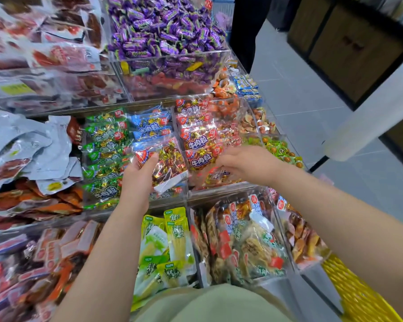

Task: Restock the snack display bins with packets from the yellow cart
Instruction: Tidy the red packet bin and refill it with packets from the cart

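Note:
My left hand (137,177) grips a clear packet of red-and-gold wrapped sweets (168,163), tilted above the clear bins in the middle row. My right hand (244,161) reaches into the bin of red-labelled packets (200,145), its fingers curled down among them; whether it holds one is hidden. A corner of the yellow cart (358,296) shows at the bottom right.
Clear acrylic bins (219,190) hold green packets (105,145), blue packets (151,123), purple candies (165,26), yellow-green pouches (165,247) and mixed snacks. A white pillar (372,112) and grey floor lie to the right. A dark wooden cabinet (349,47) stands behind.

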Available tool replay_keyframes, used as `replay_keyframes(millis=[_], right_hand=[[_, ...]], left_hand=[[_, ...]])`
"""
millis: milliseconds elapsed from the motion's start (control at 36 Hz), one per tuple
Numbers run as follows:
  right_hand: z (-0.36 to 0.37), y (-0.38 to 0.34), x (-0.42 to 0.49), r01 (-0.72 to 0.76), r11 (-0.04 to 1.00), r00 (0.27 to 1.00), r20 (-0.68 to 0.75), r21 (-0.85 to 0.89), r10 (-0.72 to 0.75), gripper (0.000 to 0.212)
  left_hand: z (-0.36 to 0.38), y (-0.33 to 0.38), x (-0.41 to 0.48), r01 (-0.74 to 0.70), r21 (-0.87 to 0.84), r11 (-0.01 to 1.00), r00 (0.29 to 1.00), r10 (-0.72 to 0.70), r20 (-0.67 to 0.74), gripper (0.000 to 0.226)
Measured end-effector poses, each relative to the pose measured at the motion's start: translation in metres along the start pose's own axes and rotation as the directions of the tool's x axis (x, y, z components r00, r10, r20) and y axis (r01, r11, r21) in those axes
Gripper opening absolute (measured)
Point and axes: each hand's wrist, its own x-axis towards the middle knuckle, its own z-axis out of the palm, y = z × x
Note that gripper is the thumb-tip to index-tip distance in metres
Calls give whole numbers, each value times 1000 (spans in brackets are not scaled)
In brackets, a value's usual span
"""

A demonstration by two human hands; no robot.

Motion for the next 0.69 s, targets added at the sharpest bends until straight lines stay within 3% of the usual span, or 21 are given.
replay_keyframes(millis=[83, 222, 278, 389, 444, 500, 556, 583, 639, 667, 694], right_hand=[[18, -6, 8, 20, 997, 995, 97, -79, -12, 33], [45, -11, 24, -51, 999, 999, 4, -4, 51, 28], [52, -14, 34, -67, 998, 998, -19, 8, 67, 28], [63, -16, 46, -66, 997, 998, -20, -36, 65, 34], [67, -13, 41, -95, 995, 994, -51, -34, 94, 38], [73, -11, 30, -220, 976, 966, -139, 1, 218, 52], [80, -12, 18, -422, 896, 870, -218, 138, 443, 75], [82, -13, 13, -508, 811, 799, -192, 289, 569, 85], [86, -16, 9, -612, 538, 666, 10, 579, 746, 102], [88, -17, 10, -627, 444, 642, 102, 640, 760, 105], [89, -16, 12, -630, 427, 654, 146, 648, 742, 103]], left_hand=[[0, -2, 2, -33, 11, 999, 999, 33, -1, 62], [-3, -3, 1, -59, 34, 998, 998, 58, 18, 39], [-5, -3, 0, -79, 53, 995, 997, 79, 19, 39], [-7, -2, 2, -83, 75, 994, 996, 84, -6, 66], [-7, -2, 2, -81, 89, 993, 997, 82, -5, 68], [-8, -3, 2, -82, 118, 990, 997, 82, 0, 56], [-9, -3, 4, -94, 137, 986, 995, 96, -9, 27], [-9, -5, 6, -96, 141, 985, 995, 98, -11, 21], [-10, -8, 8, -84, 141, 986, 996, 86, -7, 29], [-9, -8, 9, -82, 143, 986, 996, 85, -12, 32], [-9, -9, 10, -87, 144, 986, 996, 90, -16, 35]])
